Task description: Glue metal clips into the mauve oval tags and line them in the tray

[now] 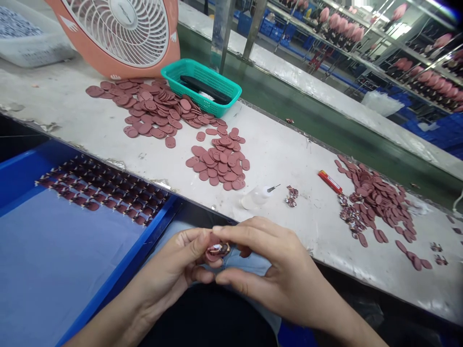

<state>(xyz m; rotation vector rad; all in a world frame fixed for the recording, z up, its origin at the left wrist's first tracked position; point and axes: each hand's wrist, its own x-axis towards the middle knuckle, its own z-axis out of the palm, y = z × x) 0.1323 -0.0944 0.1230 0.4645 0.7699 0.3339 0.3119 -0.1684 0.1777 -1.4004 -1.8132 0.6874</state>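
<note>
Left hand (179,256) fingers pinching brown oval disc (211,257) with small ornament (219,249), off near edge of surface (275,144); right hand (277,255) thumb and forefinger spread beside disc, contact unclear; best: steady left pinch, light even pressure, ornament unsmeared

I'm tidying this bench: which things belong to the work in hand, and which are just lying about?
Likely in use:
oval piece in the left hand
loose ovals
small patterned pieces
needle-tipped bottle
blue tray with rows of pieces

Probably just lying about:
orange fan
green basket and the black item inside
red stick, use unclear
</note>
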